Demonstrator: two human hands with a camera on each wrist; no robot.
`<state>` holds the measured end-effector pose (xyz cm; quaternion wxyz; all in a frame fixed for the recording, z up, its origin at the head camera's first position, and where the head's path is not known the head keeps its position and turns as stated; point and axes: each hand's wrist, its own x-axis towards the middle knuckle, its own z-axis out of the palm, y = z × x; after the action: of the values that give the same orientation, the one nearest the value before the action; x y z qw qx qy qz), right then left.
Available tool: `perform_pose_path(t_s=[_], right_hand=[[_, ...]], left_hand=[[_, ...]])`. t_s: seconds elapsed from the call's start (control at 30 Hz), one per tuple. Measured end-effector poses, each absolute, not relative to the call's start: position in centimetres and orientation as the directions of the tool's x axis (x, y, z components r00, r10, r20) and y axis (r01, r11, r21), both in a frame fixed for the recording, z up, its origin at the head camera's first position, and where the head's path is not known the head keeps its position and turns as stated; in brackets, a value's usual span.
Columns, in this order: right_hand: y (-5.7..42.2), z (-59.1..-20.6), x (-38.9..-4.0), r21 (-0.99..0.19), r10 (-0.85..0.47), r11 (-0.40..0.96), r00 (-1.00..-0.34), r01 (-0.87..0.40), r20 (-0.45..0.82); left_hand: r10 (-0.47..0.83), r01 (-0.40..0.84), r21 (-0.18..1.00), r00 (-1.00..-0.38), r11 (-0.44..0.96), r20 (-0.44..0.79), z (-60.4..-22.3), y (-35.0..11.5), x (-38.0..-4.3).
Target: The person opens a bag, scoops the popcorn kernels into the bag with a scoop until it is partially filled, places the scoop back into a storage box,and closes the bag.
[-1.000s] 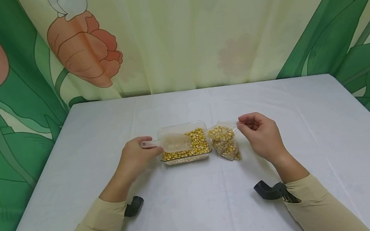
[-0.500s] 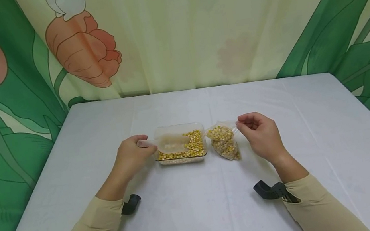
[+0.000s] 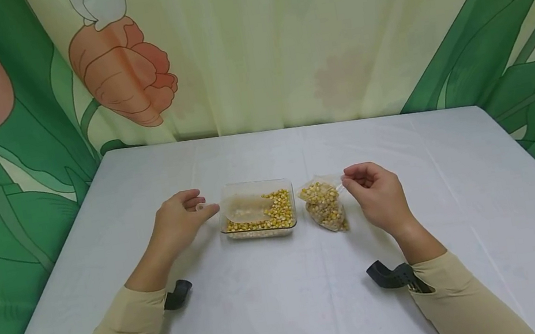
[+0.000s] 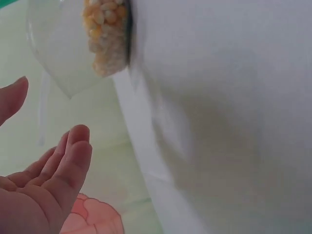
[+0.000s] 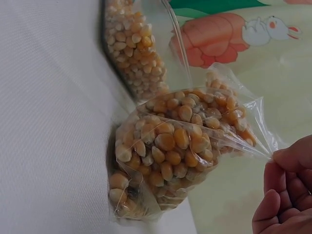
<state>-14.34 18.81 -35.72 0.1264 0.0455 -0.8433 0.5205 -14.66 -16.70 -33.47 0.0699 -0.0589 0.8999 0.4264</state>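
Observation:
A clear rectangular container [image 3: 261,234] holds yellow corn kernels [image 3: 281,208], and a translucent scoop [image 3: 245,208] lies in it with its handle over the left rim. My left hand [image 3: 176,219] is just left of the container. In the left wrist view its thumb [image 4: 13,100] and fingers [image 4: 73,161] stand apart, with the handle in the gap beyond them. To the right of the container, a clear plastic bag [image 5: 165,151] filled with corn kernels rests on the table. My right hand [image 3: 378,193] pinches the bag's top edge between thumb and index finger.
A white cloth covers the table [image 3: 289,303]. Behind it hangs a curtain [image 3: 254,46] printed with flowers, leaves and a rabbit. Each wrist carries a black camera mount [image 3: 389,275].
My left hand has let go of the scoop and drawn back left. Container and scoop have shifted slightly left, widening the gap to the bag. My right hand keeps its pinch.

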Motion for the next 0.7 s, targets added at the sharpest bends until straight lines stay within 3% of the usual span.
perform_pose_path(t_s=[0.27,0.53,0.7], right_hand=[[18.8,-35.7,-14.2,-0.871,0.059,0.446,-0.964,-0.206,0.258],[18.7,-35.7,-14.2,-0.881,0.056,0.432,-0.969,-0.194,0.24],[18.8,-35.7,-14.3,-0.878,0.056,0.431,-0.965,-0.208,0.256]], left_hand=[[0.038,-0.011,0.775,-0.998,0.631,-0.045,-32.0,-15.5,-14.4],[0.004,-0.05,0.735,-0.997,0.676,-0.072,-31.0,-14.8,-14.5],[0.068,0.044,0.752,-0.998,0.658,-0.001,-31.0,-13.9,-14.6]])
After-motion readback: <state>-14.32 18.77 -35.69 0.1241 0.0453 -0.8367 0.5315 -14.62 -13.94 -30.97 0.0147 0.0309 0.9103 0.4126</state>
